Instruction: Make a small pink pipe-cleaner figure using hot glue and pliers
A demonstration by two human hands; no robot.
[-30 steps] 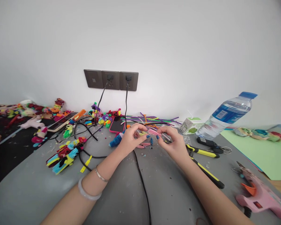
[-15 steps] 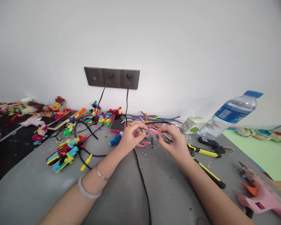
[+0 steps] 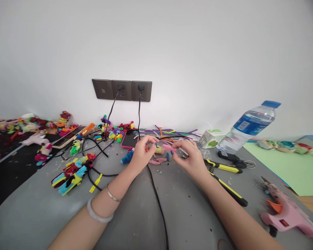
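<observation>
Both of my hands are raised close together over the middle of the grey table. My right hand [image 3: 190, 158] pinches a short piece of pink pipe cleaner [image 3: 167, 148] between thumb and forefinger. My left hand [image 3: 145, 151] faces it with thumb and forefinger brought together. A pale yellow fuzzy bit [image 3: 159, 150] shows at its fingertips, and I cannot tell whether it is held. Below them lie loose pink pieces [image 3: 158, 161]. A blue fuzzy roll [image 3: 127, 157] rests just left of my left hand.
Behind my hands lie loose pipe cleaners [image 3: 169, 132] and a phone [image 3: 129, 139]. Yellow-black pliers [image 3: 228, 167], a tilted water bottle [image 3: 247, 126], a drink carton [image 3: 211, 139] and a pink glue gun [image 3: 289, 217] stand right. Black cables [image 3: 158, 198] cross the table; fuzzy figures [image 3: 73, 173] lie left.
The view has shifted slightly. My hands have drawn a little apart, and the pink piece stays at my right fingertips.
</observation>
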